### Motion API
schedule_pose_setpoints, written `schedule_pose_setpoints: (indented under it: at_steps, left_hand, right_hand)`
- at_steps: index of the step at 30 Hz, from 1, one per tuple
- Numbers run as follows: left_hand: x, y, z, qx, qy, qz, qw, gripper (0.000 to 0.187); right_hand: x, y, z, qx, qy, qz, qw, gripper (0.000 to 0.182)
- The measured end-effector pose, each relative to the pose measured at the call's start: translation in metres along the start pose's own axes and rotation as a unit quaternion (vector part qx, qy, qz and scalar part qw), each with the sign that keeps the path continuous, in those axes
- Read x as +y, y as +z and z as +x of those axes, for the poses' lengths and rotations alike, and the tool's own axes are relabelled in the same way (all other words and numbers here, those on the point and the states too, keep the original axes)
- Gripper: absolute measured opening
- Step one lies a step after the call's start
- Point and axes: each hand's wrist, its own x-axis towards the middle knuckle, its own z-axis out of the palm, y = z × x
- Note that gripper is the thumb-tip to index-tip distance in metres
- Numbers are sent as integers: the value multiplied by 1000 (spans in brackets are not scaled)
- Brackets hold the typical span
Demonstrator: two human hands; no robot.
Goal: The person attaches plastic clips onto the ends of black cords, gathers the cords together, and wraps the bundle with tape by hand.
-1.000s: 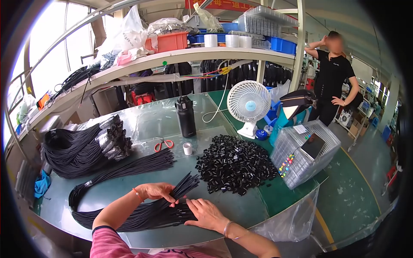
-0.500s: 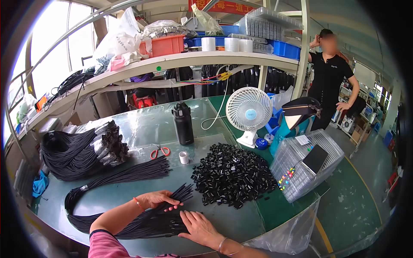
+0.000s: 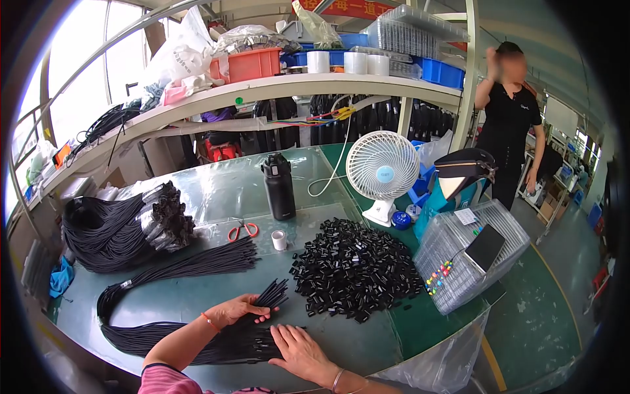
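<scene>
My left hand point(image 3: 237, 310) is closed round a small bunch of black cords point(image 3: 274, 293), whose ends stick out past the fingers. My right hand point(image 3: 300, 351) lies flat with fingers stretched, its tips at the ends of the lower cords point(image 3: 177, 340) on the table. These cords curve back at the left into a bundle tied with a pale band point(image 3: 126, 284). A heap of small black pieces point(image 3: 357, 269) lies just beyond my hands, to the right. Whether a single piece is under my right fingers is hidden.
Beyond the cords are red-handled scissors point(image 3: 243, 231), a white spool point(image 3: 279, 240), a black bottle point(image 3: 279, 187) and a fan point(image 3: 382, 172). A thick cord coil point(image 3: 108, 233) lies left. Stacked clear trays point(image 3: 453, 276) carry a phone point(image 3: 485, 247). A person point(image 3: 508, 125) stands behind.
My left hand and its cord bunch have shifted slightly left and down. My right hand has hardly moved. The person behind has lowered one arm from the hip.
</scene>
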Motion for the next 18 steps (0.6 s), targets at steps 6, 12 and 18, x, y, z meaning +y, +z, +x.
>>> schedule_pose_setpoints:
  at_steps: [6,12,18]
  left_hand:
    - [0,4,-2,13,16,20,1000,24]
    - [3,9,-4,40,17,22,999,23]
    - [2,13,-11,35,38,19,998,24]
  right_hand:
    - [-1,0,1,-7,5,5,1000,78]
    - [2,2,2,-3,1,5,1000,78]
    - [7,6,3,16,-19,3,1000,79]
